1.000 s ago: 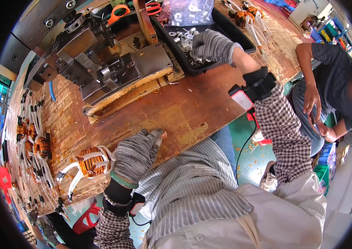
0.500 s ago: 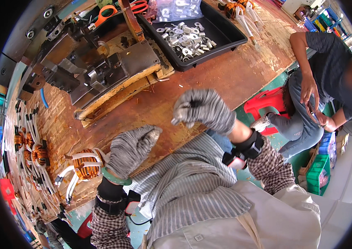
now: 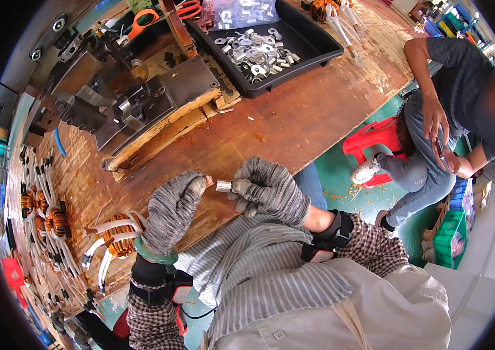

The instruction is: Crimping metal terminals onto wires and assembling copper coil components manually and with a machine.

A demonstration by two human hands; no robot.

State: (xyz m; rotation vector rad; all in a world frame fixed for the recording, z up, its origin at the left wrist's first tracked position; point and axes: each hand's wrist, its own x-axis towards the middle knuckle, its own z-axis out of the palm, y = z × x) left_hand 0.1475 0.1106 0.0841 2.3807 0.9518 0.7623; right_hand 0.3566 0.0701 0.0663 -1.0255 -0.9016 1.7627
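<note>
Worn wooden bench, gloved fingers: a person's right hand [image 3: 274, 192], in ribbed grey knit, pinches a smooth, silvery tubular lug [image 3: 223, 186] between closed thumb and fingers, its barrel pointing left over the bench [image 3: 294, 122] near its front edge. The left hand [image 3: 170, 207], in a matching glove, is closed around a lead whose frayed-looking, copper-coloured wire end [image 3: 209, 181] shows past the fingertips, just beside the lug; a gap separates the two. Beside the left hand sits a rounded copper-wound coil [image 3: 120, 248] with white sleeved leads. Beyond, a black plastic tray [image 3: 324, 49] holds loose shiny lugs [image 3: 253, 52], next to a dark steel fixture [image 3: 186, 84].
</note>
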